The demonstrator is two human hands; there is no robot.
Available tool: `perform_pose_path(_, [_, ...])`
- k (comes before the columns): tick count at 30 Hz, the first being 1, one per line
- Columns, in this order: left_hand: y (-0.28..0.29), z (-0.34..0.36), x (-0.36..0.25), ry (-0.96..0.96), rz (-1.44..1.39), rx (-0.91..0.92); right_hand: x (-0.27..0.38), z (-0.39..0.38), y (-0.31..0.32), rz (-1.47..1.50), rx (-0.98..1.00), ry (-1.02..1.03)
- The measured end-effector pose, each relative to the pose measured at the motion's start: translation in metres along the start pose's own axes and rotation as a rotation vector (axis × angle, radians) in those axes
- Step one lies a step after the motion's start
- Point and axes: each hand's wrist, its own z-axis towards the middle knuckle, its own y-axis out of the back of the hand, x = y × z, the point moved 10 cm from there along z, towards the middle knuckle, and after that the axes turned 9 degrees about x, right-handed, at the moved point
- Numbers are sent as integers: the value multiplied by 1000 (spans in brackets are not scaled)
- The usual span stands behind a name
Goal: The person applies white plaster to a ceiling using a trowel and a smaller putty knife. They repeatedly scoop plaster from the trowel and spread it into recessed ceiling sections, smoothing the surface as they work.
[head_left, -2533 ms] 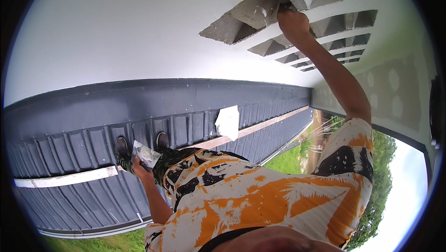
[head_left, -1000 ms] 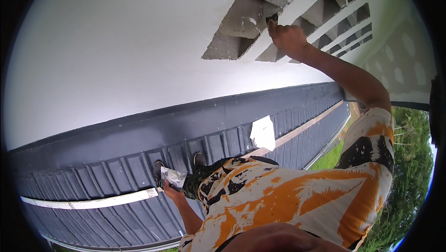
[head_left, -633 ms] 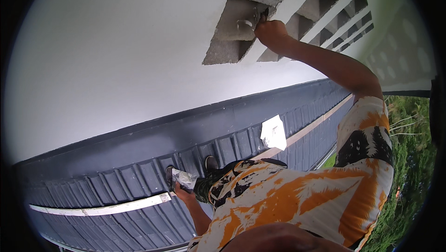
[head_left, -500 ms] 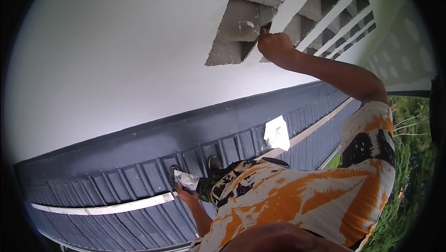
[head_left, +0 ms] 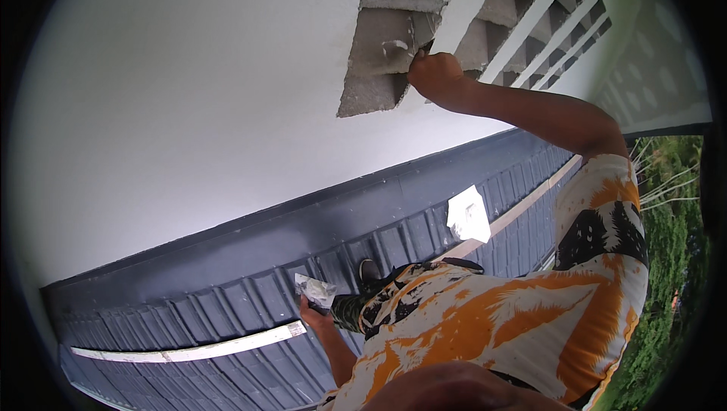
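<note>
So the right hand (head_left: 435, 74) has slid a bit along the right edge of the nearest vent-block opening (head_left: 371, 36), from up beside the top corner to nearer the roof side. Hardly any movement in the last half second, it's mostly the view that swung round. My read: the work is on that right edge now rather than the corner. Those fingers look clenched around a small dark putty-knife-type tool (head_left: 426, 46), mostly hidden by the fist, tip just inside the opening. Can't tell if the blade's actually touching the concrete. There's a white smear (head_left: 394, 49) just left of it.

Left hand (head_left: 318, 320) hasn't let go of its square plate (head_left: 324, 304): fingers gripping the near edge, pale paste (head_left: 314, 287) on top, so I'd guess no shortage of material. The plate now covers one foot, leaving one shoe (head_left: 369, 271) clearly showing on the dark metal roof (head_left: 250, 301). White sheet (head_left: 468, 216) is off to the right, untouched.
</note>
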Motion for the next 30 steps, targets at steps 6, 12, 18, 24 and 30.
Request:
perform_pose_path(6, [-14, 12, 4, -1, 30, 56, -36, 24, -7, -8, -25, -120])
perform_pose_path(12, [-21, 13, 0, -39, 44, 94, -16, 5, -7, 47, 112, 4])
perform_pose_path(18, [-20, 13, 5, -17, 60, 100, -28, 5, 18, 13, -78, -98])
perform_pose_path(24, [-33, 23, 3, -50, 49, 173, -52, 8, -10, -52, -22, -125])
perform_pose_path(30, [-48, 2, -2, -41, 8, 139, -31, -41, 1, -12, -15, -52])
